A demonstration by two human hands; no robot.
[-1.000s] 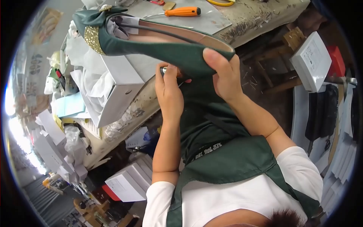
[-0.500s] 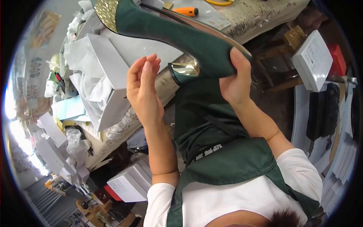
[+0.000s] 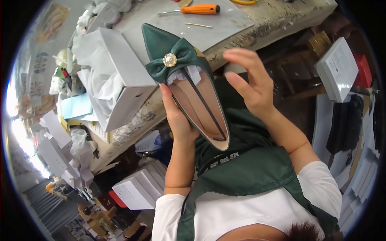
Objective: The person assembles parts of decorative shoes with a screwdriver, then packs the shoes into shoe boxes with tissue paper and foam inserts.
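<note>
Centre left, an open white shoebox (image 3: 120, 76) sits on the workbench (image 3: 273, 22). At centre, the left hand (image 3: 177, 118) cups a green bow-trimmed pointed shoe (image 3: 195, 100) from beneath, thumb pressed along its edge. Just right, the right hand (image 3: 249, 84) hovers, fingers spread and curled.

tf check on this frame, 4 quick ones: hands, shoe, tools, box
1. The left hand holds the green shoe. True.
2. The right hand grips the orange screwdriver. False: the screwdriver lies on the table; the right hand is open beside the shoe.
3. The shoe's bow has a round ornament at its centre. True.
4. The white box on the table is shut. False: it is open, with white paper in it.
</note>
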